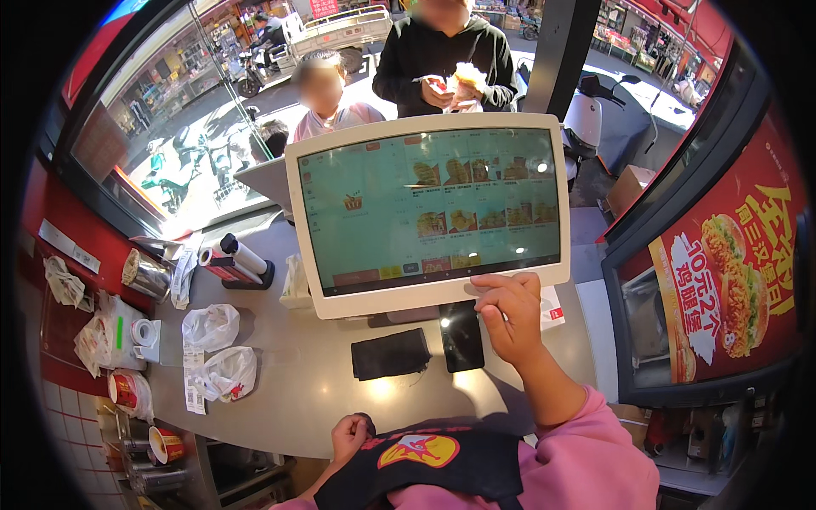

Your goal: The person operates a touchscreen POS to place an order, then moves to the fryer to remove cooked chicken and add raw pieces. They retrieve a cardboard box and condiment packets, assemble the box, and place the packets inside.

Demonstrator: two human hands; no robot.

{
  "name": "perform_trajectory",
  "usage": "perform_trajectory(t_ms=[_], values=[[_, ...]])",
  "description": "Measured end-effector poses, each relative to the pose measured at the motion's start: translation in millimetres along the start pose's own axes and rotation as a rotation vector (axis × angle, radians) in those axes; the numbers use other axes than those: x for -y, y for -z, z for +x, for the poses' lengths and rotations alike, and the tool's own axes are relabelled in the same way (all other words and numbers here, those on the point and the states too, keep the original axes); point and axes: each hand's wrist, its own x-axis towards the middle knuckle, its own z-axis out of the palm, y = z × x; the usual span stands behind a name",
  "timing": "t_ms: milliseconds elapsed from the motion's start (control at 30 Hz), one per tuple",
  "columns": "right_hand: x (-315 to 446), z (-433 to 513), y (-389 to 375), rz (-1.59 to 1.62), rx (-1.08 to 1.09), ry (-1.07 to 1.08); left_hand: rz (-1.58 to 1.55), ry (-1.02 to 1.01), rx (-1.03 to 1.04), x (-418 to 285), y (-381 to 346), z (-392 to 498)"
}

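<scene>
A white-framed touchscreen terminal [433, 210] stands on the metal counter [287, 389], its screen showing rows of food pictures. My right hand [510, 312] is at its lower bezel, index finger extended near the bottom edge, with nothing seen in the grasp. Close to that hand lies a dark smartphone [463, 341], and left of the phone a folded black cloth [390, 354]. My left hand [350, 435] is curled at the counter's near edge against the black apron [421, 465]; a small dark object shows at its fingers, too unclear to name.
Knotted plastic bags [229, 373] lie on long paper slips at left. Behind them stand a holder with upright cylinders [245, 261] and a metal canister [146, 274]. Several people are beyond the counter, one holding wrapped food [466, 86]. A poster-covered panel [720, 274] borders the right.
</scene>
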Motion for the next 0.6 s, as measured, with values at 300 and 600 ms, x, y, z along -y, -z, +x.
perform_trajectory(t_ms=[300, 600], values=[[14.6, -26.8, -18.4, 0.168, 0.165, 0.026, 0.048, 0.053, 0.02, 3.4, 2.7, -0.9], [17.1, -21.0, -18.2, 0.184, 0.162, 0.003, 0.05, 0.001, 0.033, 4.9, 2.9, -0.7]])
